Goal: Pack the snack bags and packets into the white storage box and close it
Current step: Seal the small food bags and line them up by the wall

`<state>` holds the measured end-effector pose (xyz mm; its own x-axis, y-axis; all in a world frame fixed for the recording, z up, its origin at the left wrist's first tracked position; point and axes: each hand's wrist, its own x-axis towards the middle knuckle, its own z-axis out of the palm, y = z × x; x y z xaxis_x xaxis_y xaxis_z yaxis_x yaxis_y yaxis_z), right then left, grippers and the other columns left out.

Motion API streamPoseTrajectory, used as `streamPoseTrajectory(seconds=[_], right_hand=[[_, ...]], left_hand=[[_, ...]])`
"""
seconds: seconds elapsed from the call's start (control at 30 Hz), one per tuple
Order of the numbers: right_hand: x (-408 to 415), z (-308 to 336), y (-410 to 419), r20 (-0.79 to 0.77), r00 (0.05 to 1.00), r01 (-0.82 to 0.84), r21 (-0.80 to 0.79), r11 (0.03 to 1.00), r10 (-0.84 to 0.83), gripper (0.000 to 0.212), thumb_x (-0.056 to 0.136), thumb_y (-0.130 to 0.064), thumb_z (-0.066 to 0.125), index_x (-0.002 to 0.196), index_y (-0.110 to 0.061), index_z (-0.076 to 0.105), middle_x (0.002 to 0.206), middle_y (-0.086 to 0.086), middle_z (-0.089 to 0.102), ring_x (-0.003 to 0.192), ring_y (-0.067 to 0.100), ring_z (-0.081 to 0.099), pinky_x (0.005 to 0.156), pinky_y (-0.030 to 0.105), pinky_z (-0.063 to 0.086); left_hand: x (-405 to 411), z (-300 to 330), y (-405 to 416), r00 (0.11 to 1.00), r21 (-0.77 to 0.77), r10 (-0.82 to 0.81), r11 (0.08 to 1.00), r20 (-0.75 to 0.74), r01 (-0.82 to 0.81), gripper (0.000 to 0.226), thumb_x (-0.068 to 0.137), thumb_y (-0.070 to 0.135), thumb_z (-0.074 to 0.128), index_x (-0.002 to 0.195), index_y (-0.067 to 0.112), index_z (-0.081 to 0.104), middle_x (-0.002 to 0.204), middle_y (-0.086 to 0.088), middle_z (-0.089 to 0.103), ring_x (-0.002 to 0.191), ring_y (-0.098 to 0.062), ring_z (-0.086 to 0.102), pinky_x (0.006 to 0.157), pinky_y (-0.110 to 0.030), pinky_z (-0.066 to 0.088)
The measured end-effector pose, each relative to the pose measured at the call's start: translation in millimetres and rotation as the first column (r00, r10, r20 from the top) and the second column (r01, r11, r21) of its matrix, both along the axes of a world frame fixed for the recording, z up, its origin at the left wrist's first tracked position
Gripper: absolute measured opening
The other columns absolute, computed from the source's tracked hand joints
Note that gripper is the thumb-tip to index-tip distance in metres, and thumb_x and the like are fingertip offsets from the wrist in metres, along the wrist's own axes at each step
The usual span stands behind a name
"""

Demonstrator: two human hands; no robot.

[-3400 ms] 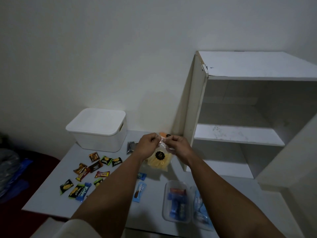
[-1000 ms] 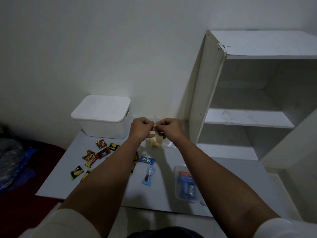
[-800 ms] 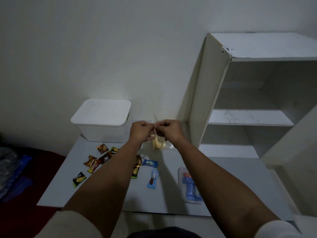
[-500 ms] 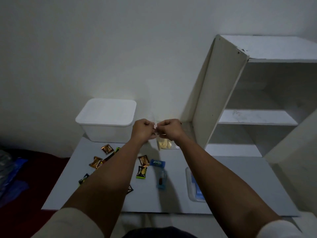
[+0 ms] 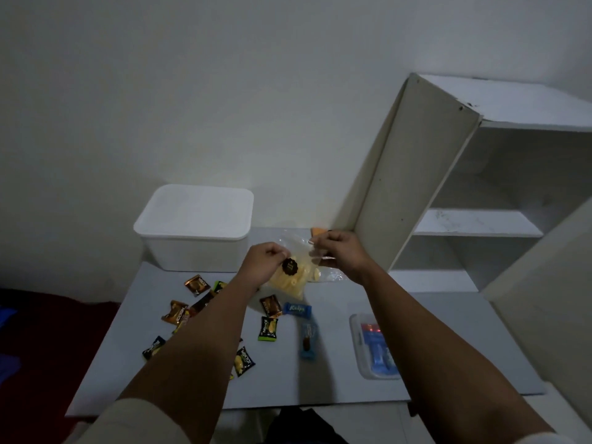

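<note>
White rectangular plastic storage box at the back left of the grey tabletop, against the wall; flat white lid seated on it, contents not visible. Clear plastic snack bag of pale yellow pieces, with a round dark sticker, held above the table just right of the box. Left hand pinches the bag's top edge; right hand pinches its other corner. Both are closed on the bag.

Clear shallow plastic tray near the right forearm holds blue packets, number unclear. Loose on the table: two blue wrapped sweets, and about nine small dark sachets, some hidden under the left arm. Orange packet behind the right hand, mostly hidden. White open shelf unit at right, shelves bare.
</note>
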<state>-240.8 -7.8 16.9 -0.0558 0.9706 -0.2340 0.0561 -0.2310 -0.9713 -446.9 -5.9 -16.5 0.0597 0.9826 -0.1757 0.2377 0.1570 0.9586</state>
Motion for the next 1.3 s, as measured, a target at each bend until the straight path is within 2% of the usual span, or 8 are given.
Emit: streamPoseTrajectory(seconds=[0.1, 0.2, 0.33, 0.53, 0.83, 1.0, 1.1, 1.3], right_hand=[[3.5, -14.7, 6.7, 0.028, 0.999, 0.022, -0.025, 0.999, -0.021, 0.025, 0.087, -0.034, 0.076, 0.107, -0.021, 0.076, 0.115, 0.010, 0.073, 0.105, 0.027, 0.071, 0.093, 0.048, 0.057], [2.7, -41.8, 18.9, 0.058, 0.998, 0.027, -0.096, 0.995, -0.021, 0.029, 0.089, -0.023, 0.076, 0.117, -0.025, 0.070, 0.117, 0.010, 0.072, 0.109, 0.024, 0.068, 0.089, 0.046, 0.059], [-8.9, -78.7, 49.5, 0.043, 0.993, 0.116, -0.156, 0.981, -0.111, 0.017, 0.094, -0.008, 0.068, 0.108, -0.017, 0.072, 0.100, 0.007, 0.073, 0.091, 0.021, 0.070, 0.065, 0.031, 0.059], [-21.5, -137.2, 144.2, 0.090, 0.981, 0.189, -0.238, 0.953, -0.172, 0.020, 0.091, 0.004, 0.063, 0.093, -0.011, 0.075, 0.091, 0.010, 0.074, 0.085, 0.026, 0.069, 0.082, 0.051, 0.060], [-43.0, -217.2, 310.5, 0.123, 0.979, 0.186, -0.207, 0.960, -0.163, 0.032, 0.090, 0.006, 0.059, 0.080, -0.019, 0.075, 0.080, 0.006, 0.073, 0.076, 0.026, 0.066, 0.076, 0.052, 0.059], [-62.8, -245.5, 345.7, 0.176, 0.977, 0.153, -0.172, 0.973, -0.123, 0.032, 0.081, -0.006, 0.061, 0.074, -0.033, 0.078, 0.077, 0.001, 0.074, 0.074, 0.024, 0.069, 0.075, 0.056, 0.061], [-66.9, -242.8, 349.8, 0.186, 0.974, 0.157, -0.133, 0.979, -0.131, 0.030, 0.083, -0.001, 0.061, 0.081, -0.027, 0.077, 0.086, 0.005, 0.076, 0.085, 0.030, 0.072, 0.080, 0.054, 0.061], [-42.1, -211.9, 325.4, 0.365, 0.917, 0.193, -0.058, 0.979, -0.159, 0.020, 0.089, -0.008, 0.063, 0.101, -0.015, 0.078, 0.103, -0.002, 0.077, 0.098, 0.014, 0.070, 0.097, 0.033, 0.056]], left_hand=[[8.7, -10.9, 15.2, 0.997, -0.014, 0.051, 0.999, 0.054, -0.050, 0.011, 0.097, 0.009, 0.063, 0.099, 0.004, 0.072, 0.086, 0.008, 0.070, 0.077, -0.003, 0.062, 0.072, -0.019, 0.049], [16.3, -25.3, 35.9, 0.992, -0.028, 0.107, 0.994, 0.064, -0.106, 0.011, 0.097, 0.013, 0.064, 0.090, 0.014, 0.073, 0.088, 0.008, 0.071, 0.083, -0.007, 0.066, 0.083, -0.029, 0.052], [21.8, -52.9, 71.5, 0.983, -0.027, 0.178, 0.983, -0.039, -0.179, 0.013, 0.097, 0.020, 0.062, 0.093, 0.023, 0.073, 0.097, 0.001, 0.074, 0.095, -0.018, 0.069, 0.089, -0.036, 0.055], [30.0, -107.2, 147.4, 0.952, -0.062, 0.283, 0.954, -0.116, -0.292, 0.016, 0.102, 0.019, 0.053, 0.105, 0.017, 0.068, 0.103, -0.001, 0.070, 0.099, -0.021, 0.067, 0.074, -0.028, 0.050], [44.5, -178.1, 276.6, 0.858, -0.210, 0.464, 0.837, -0.219, -0.506, 0.060, 0.095, 0.016, 0.058, 0.152, 0.021, 0.037, 0.151, -0.008, 0.048, 0.131, -0.032, 0.051, 0.104, -0.041, 0.046], [40.3, -195.6, 305.9, 0.857, -0.190, 0.464, 0.842, -0.225, -0.505, 0.067, 0.090, 0.008, 0.058, 0.153, 0.013, 0.035, 0.148, -0.016, 0.049, 0.132, -0.034, 0.050, 0.108, -0.046, 0.043], [39.3, -194.9, 309.3, 0.861, -0.190, 0.463, 0.845, -0.209, -0.501, 0.067, 0.085, 0.006, 0.056, 0.150, 0.010, 0.038, 0.144, -0.018, 0.051, 0.130, -0.035, 0.052, 0.107, -0.046, 0.045], [39.0, -183.5, 282.8, 0.874, -0.235, 0.408, 0.852, -0.262, -0.468, 0.060, 0.090, 0.012, 0.058, 0.148, 0.015, 0.042, 0.133, -0.016, 0.060, 0.116, -0.037, 0.061, 0.096, -0.044, 0.053]])
